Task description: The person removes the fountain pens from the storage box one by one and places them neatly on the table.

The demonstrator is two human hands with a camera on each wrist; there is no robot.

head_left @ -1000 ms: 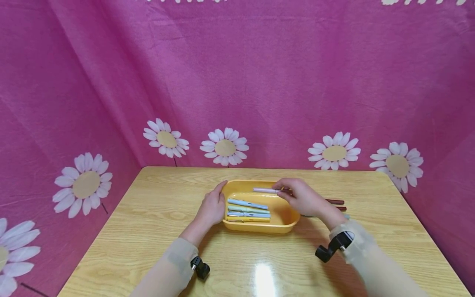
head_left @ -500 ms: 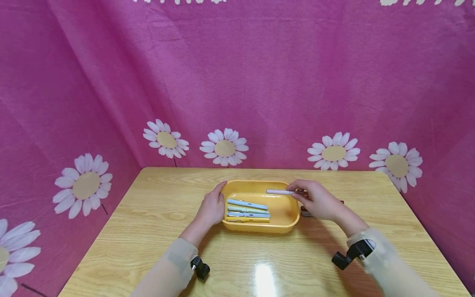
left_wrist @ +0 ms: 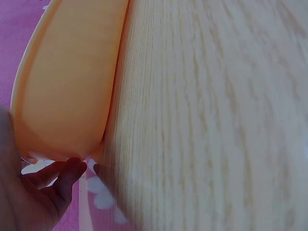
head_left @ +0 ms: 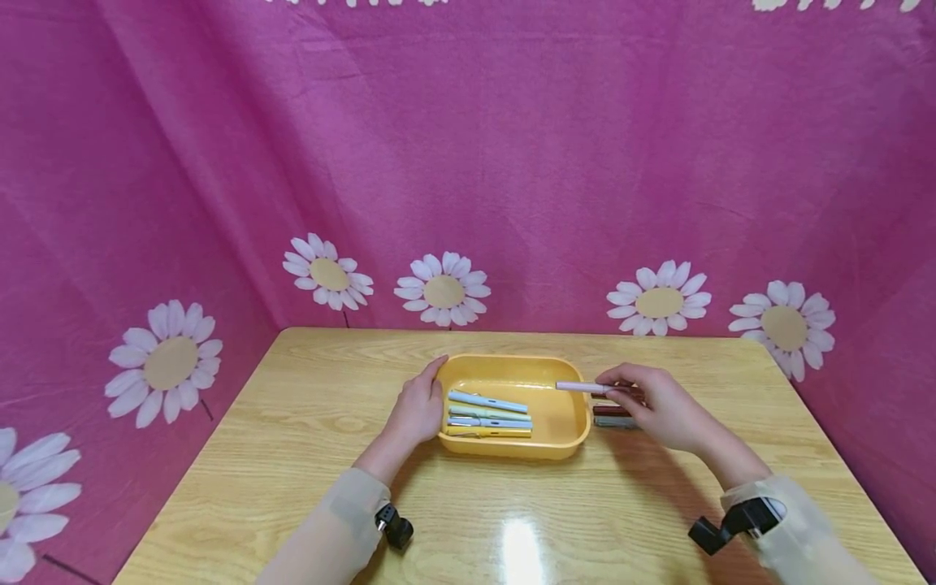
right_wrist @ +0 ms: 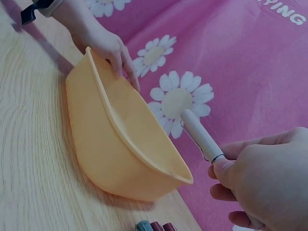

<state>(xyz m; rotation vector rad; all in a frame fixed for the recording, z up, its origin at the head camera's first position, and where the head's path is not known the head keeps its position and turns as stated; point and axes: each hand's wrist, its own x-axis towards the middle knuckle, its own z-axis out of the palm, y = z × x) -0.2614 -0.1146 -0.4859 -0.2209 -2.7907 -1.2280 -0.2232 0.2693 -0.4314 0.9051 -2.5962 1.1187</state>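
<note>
A yellow plastic basket (head_left: 512, 452) stands on the table. My left hand (head_left: 418, 409) grips its left end; in the left wrist view, the left hand's fingers (left_wrist: 62, 183) bend against the basket's end wall. Several capped pens (head_left: 488, 416), light blue, pale green, blue-grey and yellow, lie inside on the left. My right hand (head_left: 661, 406) pinches a pen with a pale pinkish cap (head_left: 578, 387) over the basket's right rim. The pale cap (right_wrist: 202, 137) points away from the right hand in its wrist view; the dark rear part is mostly hidden by the fingers.
Dark red pens (head_left: 613, 411) and a grey-green pen (head_left: 614, 422) lie side by side on the wooden table (head_left: 468, 512), just right of the basket and partly under the right hand. A magenta cloth (head_left: 512, 179) with white daisies hangs behind the table.
My right hand has moved right with the pale-capped pen, from over the basket to its right rim, and slightly lower. The left hand and the basket have stayed put.
</note>
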